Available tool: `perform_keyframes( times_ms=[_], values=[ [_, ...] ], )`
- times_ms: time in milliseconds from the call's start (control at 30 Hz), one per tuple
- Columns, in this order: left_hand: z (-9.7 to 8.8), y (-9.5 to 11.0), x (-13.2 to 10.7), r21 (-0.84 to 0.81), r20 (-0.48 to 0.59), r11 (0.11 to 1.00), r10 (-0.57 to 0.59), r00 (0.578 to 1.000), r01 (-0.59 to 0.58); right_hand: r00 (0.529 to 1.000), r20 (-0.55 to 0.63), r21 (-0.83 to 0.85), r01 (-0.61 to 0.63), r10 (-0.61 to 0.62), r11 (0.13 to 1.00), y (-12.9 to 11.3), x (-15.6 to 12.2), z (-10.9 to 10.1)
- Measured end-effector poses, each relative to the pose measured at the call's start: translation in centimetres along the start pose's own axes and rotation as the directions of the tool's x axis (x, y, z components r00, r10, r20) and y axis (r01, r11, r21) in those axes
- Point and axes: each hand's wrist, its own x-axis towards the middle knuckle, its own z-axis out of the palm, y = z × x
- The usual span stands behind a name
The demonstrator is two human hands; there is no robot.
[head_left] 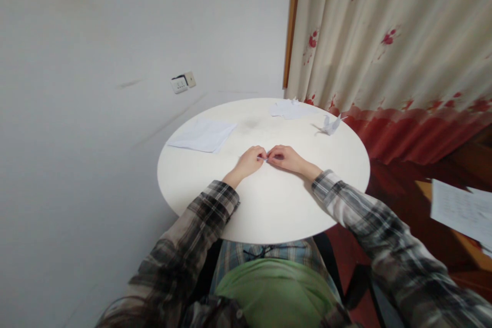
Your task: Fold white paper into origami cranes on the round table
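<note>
Near the middle of the round white table, my left hand and my right hand meet with their fingertips almost touching. Both hands are closed in a pinch on a small piece of folded white paper. Only a thin edge of it shows between the fingers; its full shape is hidden. To the right and farther back, a folded paper crane stands on the tabletop, apart from my hands.
A stack of white paper sheets lies at the table's left. More paper lies at the far edge with a small folded piece on it. A wall with a socket borders the left; a curtain hangs behind. Printed sheets lie at right.
</note>
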Motion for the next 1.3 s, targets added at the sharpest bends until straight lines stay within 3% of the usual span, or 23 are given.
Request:
perform_keyframes(
  times_ms=[300,567,767,900,1167,1300],
  values=[
    [-0.1,0.2,0.2,-0.052,0.020,0.997,-0.057,0.998,0.058,0.995,-0.015,-0.054,-0.104,0.103,0.993,0.0,0.0,0.1],
    [0.0,0.2,0.0,0.009,0.011,1.000,-0.002,1.000,0.002,0.997,-0.013,-0.044,-0.080,0.079,0.996,0.0,0.0,0.0],
    [0.0,0.0,-0.2,-0.050,0.012,0.998,-0.035,0.999,0.036,0.998,-0.020,-0.037,-0.068,0.068,0.997,0.1,-0.1,0.0],
    [-0.2,0.1,-0.2,0.005,0.033,0.998,-0.061,0.998,0.061,0.998,-0.023,-0.019,-0.060,0.059,0.998,0.2,-0.1,0.0],
    [-0.5,0.3,-0.3,0.070,-0.034,0.985,-0.155,0.987,0.157,0.996,-0.061,-0.028,-0.072,0.070,0.997,0.7,-0.1,0.1],
    [-0.4,0.4,-0.3,0.038,0.019,0.981,-0.190,0.982,0.189,0.994,-0.077,-0.057,-0.079,0.075,0.995,1.0,-0.1,0.2]
  ],
)
